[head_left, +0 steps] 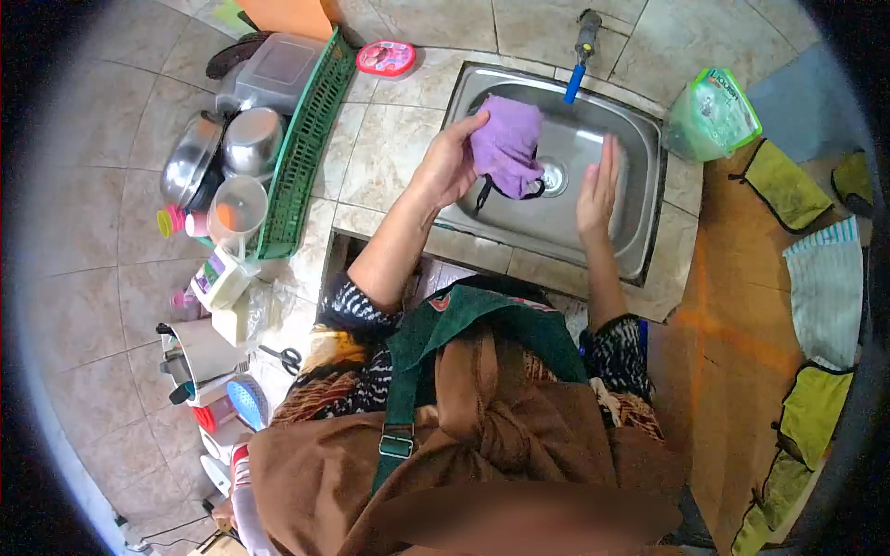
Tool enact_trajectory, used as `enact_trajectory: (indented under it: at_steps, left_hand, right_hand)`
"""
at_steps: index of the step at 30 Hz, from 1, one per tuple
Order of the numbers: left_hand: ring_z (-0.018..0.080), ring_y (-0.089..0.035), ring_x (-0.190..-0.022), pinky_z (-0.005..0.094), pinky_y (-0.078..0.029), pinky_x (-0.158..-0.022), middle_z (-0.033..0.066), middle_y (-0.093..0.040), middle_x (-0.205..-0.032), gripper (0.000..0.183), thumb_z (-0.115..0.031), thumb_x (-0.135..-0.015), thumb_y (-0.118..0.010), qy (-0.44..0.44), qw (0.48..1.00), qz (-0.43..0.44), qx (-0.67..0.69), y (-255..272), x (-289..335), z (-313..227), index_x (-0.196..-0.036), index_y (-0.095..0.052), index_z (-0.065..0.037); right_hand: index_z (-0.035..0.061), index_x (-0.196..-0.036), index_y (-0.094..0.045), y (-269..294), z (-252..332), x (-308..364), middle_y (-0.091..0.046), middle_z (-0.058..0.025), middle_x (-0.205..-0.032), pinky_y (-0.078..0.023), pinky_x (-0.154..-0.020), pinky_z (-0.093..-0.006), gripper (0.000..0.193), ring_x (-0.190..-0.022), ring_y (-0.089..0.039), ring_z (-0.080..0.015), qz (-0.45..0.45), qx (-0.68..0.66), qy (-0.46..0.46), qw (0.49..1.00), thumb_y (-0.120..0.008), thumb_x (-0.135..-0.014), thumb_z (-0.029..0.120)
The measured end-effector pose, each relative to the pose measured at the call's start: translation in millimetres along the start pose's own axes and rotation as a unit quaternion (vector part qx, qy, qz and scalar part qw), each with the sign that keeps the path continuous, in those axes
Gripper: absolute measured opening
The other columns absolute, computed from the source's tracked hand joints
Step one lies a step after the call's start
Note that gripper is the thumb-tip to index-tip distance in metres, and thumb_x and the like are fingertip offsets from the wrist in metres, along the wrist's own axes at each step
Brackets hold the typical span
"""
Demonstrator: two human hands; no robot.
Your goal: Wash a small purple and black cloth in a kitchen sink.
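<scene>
A bunched purple cloth (509,139) with a dark edge and a black loop hangs over the steel sink (640,208). My left hand (451,159) grips it by its left side, thumb along its upper edge. Across the basin, my right hand (598,188) is held up apart from the cloth, fingers stretched out and nothing in it. Beneath the cloth's lower right part, the drain (553,178) is partly covered. A tap with a blue spout (576,82) stands at the sink's far edge; I see no water running from it.
Left of the sink, a green basket (301,153) holds steel bowls and plastic containers. A pink oval box (387,58) lies behind. At right stands a green-and-clear pouch (712,116), near several yellow-green cloths (786,185). Bottles (222,278) and scissors (286,359) sit at lower left.
</scene>
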State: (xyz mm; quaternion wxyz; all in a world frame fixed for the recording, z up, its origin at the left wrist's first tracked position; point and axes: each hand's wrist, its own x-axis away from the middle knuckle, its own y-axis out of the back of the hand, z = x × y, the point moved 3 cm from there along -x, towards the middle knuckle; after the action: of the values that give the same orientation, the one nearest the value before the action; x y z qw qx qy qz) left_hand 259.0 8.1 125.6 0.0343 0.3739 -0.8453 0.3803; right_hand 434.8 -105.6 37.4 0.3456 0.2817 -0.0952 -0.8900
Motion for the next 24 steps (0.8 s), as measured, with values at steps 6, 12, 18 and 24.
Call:
enact_trajectory:
  at_steps: [6, 12, 18, 24]
  left_hand:
    - [0.0192, -0.058, -0.093, 0.03, -0.048, -0.081, 0.0124, -0.057, -0.105, 0.036, -0.027, -0.089, -0.045, -0.046, 0.998, -0.008, -0.04, -16, 5, 31, -0.112, -0.048, 0.001]
    - [0.0215, -0.06, -0.091, 0.0331, -0.05, -0.08, 0.0128, -0.058, -0.102, 0.034, -0.024, -0.089, -0.045, 0.014, 0.998, -0.034, 0.041, -5, 23, 36, -0.111, -0.046, 0.001]
    - [0.0221, -0.059, -0.095, 0.0343, -0.049, -0.082, 0.0137, -0.057, -0.106, 0.038, -0.026, -0.089, -0.046, -0.011, 0.998, -0.041, 0.045, -12, 37, 22, -0.114, -0.044, 0.003]
    - [0.0205, -0.06, -0.09, 0.0324, -0.051, -0.077, 0.0125, -0.059, -0.102, 0.036, -0.026, -0.089, -0.047, -0.017, 1.0, -0.016, -0.004, -25, 42, 20, -0.111, -0.047, 0.002]
  right_hand:
    - [0.0001, -0.131, -0.033, -40, 107, -1, -0.033, -0.02, -0.134, -0.022, -0.104, -0.0468, 0.058, -0.127, -0.028, -0.0353, 0.086, 0.011, 0.274, 0.958, -0.053, -0.082, 0.024]
    - [0.0039, -0.127, -0.04, -25, -24, 34, -0.038, -0.019, -0.129, -0.028, -0.101, -0.0404, 0.054, -0.12, -0.036, -0.0343, 0.088, 0.064, 0.058, 0.992, -0.054, -0.076, 0.013]
    - [0.0057, -0.111, -0.053, 26, 81, -12, -0.049, -0.0137, -0.103, -0.042, -0.082, -0.035, 0.041, -0.094, -0.051, -0.0266, 0.024, -0.015, 0.108, 0.994, -0.051, -0.072, -0.004]
    - [0.0038, -0.092, -0.056, 12, 107, -16, -0.048, -0.0119, -0.086, -0.045, -0.066, -0.0319, 0.03, -0.076, -0.053, -0.0224, 0.159, -0.056, 0.236, 0.957, -0.047, -0.068, -0.01]
